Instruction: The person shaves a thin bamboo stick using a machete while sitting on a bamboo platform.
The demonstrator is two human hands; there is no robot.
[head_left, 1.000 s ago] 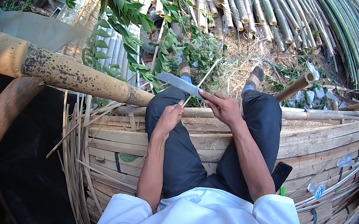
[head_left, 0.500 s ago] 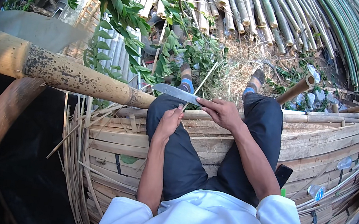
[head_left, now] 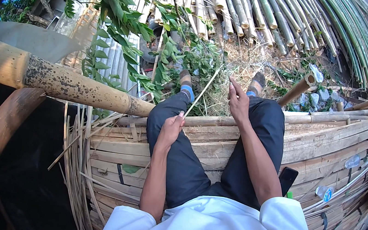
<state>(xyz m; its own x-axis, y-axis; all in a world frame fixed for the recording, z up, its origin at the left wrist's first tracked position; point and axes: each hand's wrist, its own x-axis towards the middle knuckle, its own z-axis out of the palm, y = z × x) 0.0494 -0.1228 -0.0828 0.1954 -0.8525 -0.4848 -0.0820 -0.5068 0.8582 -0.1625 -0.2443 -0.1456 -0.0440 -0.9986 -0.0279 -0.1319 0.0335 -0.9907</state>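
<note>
My left hand (head_left: 171, 129) is closed around the lower end of a thin, pale bamboo strip (head_left: 203, 93), close to my left knee. The strip slants up and to the right from my fist. Off to its right, my right hand (head_left: 238, 105) grips a knife (head_left: 226, 68) with the index finger stretched forward. Its blade points away from me and shows nearly edge-on, as a thin line over the straw. Knife and strip are apart, and the handle is hidden in my hand.
I sit on stacked split bamboo slats (head_left: 110, 145). A thick bamboo pole (head_left: 81, 85) lies at left above loose strips (head_left: 77, 166). Bamboo poles (head_left: 253, 12) fill the far ground. A leafy branch (head_left: 115, 3) hangs at left; a phone (head_left: 287, 179) and plastic cup (head_left: 324, 193) lie right.
My right hand has swung the knife away from the strip, forward and right, turning the blade from broadside to edge-on. The left hand still holds the strip in about the same place.
</note>
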